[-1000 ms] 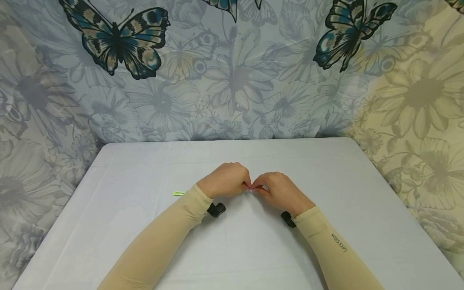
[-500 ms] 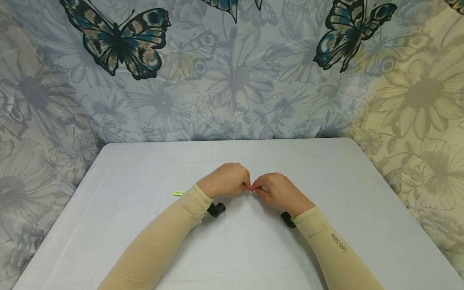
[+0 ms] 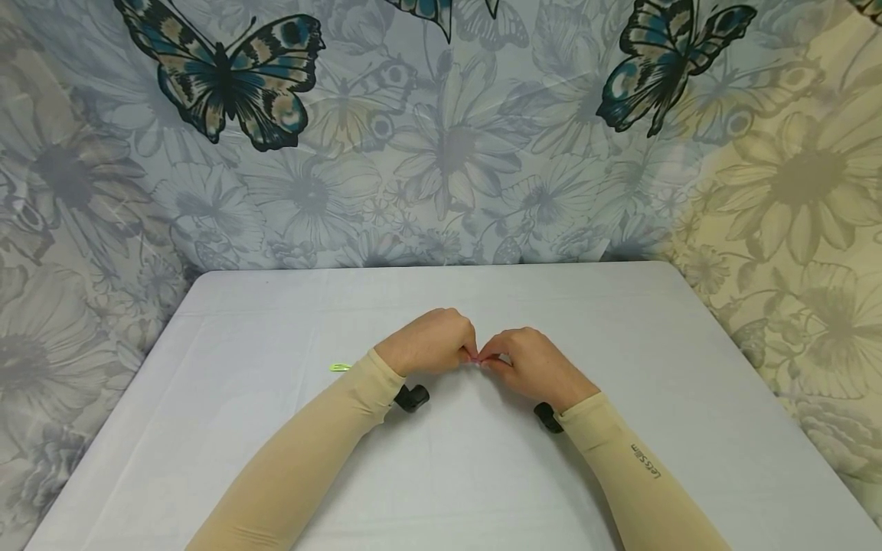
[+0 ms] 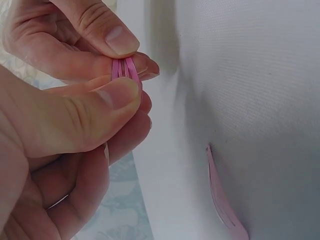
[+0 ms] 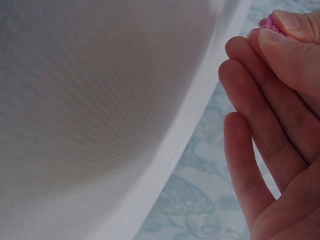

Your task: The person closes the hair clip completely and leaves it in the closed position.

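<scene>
A pink snap hair clip (image 4: 125,68) is pinched between both hands, its narrow metal strips showing in the gap between the thumbs. My left hand (image 3: 434,340) grips one end of it with thumb and forefinger. The other end is in the thumb-and-finger pinch of my right hand (image 3: 534,363), whose other fingers (image 5: 245,100) stretch out loosely. Most of the clip is covered by fingertips. On the white cloth near my left hand lies a second pink hair clip (image 4: 222,200), seen in the left wrist view.
A lime green hair clip (image 3: 340,367) lies on the white-covered table (image 3: 276,306), left of my left wrist and partly behind the sleeve. Small black cameras (image 3: 412,399) hang at both wrists. Beyond the table's far edge rises a butterfly-and-flower patterned backdrop (image 3: 455,153).
Both hands stay at the same spot, pinching the pink hair clip. Only slight shifts of the fingertips show.
</scene>
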Tool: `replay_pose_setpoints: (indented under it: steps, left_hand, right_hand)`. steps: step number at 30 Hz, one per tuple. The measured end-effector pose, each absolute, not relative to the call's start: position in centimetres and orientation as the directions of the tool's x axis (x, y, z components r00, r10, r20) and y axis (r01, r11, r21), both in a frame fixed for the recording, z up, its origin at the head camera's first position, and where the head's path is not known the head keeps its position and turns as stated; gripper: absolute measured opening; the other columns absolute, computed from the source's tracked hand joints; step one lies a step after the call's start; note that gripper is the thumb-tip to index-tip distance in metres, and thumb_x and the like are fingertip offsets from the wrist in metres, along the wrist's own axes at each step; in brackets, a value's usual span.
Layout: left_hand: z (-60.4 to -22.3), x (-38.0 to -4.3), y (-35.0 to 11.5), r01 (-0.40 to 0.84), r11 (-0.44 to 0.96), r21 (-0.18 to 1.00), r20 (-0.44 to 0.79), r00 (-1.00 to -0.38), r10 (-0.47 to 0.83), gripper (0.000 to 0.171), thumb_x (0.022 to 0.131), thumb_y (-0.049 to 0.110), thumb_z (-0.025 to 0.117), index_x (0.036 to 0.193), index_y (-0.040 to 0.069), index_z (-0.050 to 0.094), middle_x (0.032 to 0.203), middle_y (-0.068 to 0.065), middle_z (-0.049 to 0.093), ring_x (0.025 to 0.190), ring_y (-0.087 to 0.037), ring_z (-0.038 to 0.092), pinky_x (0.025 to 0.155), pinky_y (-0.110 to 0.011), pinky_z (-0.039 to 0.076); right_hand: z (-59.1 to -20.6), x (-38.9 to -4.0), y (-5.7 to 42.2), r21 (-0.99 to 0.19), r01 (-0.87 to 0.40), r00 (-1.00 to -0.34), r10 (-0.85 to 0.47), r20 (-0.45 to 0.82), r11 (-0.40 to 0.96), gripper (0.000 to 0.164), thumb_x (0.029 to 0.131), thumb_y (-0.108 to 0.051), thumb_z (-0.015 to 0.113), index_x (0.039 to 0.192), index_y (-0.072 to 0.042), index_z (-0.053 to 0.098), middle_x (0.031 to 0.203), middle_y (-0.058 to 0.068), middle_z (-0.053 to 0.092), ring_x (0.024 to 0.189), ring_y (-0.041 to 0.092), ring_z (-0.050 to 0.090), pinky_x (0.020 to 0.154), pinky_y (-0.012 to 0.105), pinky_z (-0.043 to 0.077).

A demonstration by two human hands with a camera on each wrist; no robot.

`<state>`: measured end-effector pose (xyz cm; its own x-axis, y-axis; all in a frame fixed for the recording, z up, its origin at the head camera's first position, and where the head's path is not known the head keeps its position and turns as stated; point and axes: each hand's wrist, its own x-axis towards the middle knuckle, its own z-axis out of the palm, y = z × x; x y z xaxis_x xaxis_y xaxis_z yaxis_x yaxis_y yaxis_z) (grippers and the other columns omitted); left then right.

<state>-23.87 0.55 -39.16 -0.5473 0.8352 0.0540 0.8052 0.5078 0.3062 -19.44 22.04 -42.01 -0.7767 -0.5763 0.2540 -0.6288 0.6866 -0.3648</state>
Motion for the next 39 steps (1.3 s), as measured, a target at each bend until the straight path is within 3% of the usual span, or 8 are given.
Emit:
replay_pose_setpoints:
  steps: [6,15,30,39]
  left_hand:
    - [-39.22,-23.93,0.56,0.801,0.509,0.317,0.047,-0.549,0.834,0.018,0.093,0.001,0.08,0.098,0.016,0.089,0.094,0.006,0.084,0.08,-0.004,0.068,0.078,-0.021,0.056]
    - [-39.37,-24.04,0.57,0.78,0.504,0.371,0.027,-0.551,0.834,0.015,0.096,0.003,0.079,0.099,0.014,0.089,0.093,0.006,0.083,0.076,-0.003,0.061,0.074,-0.019,0.053]
    - [-39.74,-24.16,0.63,0.746,0.529,0.404,0.008,-0.582,0.813,0.018,0.094,0.002,0.077,0.098,0.014,0.089,0.092,0.006,0.082,0.076,-0.005,0.061,0.073,-0.019,0.052]
    - [-39.79,-24.26,0.64,0.725,0.539,0.428,-0.001,-0.596,0.803,0.014,0.095,0.005,0.078,0.099,0.013,0.089,0.093,0.005,0.082,0.077,-0.005,0.062,0.073,-0.019,0.052]
  right_hand:
    - [-41.96,-19.42,22.04,-0.373,-0.628,-0.777,-0.576,0.254,0.683,0.012,0.095,-0.007,0.082,0.102,-0.015,0.087,0.099,-0.004,0.084,0.092,0.013,0.078,0.085,0.035,0.062]
    - [-41.97,-19.38,22.08,-0.367,-0.593,-0.804,-0.551,0.224,0.716,0.011,0.095,-0.009,0.082,0.102,-0.016,0.087,0.099,-0.003,0.084,0.092,0.013,0.078,0.083,0.035,0.062]
    - [-41.64,-19.27,21.91,-0.402,-0.501,-0.862,-0.486,0.146,0.767,0.01,0.095,-0.014,0.083,0.103,-0.02,0.085,0.099,-0.008,0.082,0.097,0.015,0.076,0.088,0.041,0.061]
    - [-41.83,-19.43,21.85,-0.383,-0.504,-0.862,-0.48,0.166,0.774,0.006,0.095,-0.016,0.083,0.099,-0.021,0.085,0.094,-0.011,0.08,0.092,0.013,0.075,0.085,0.04,0.061]
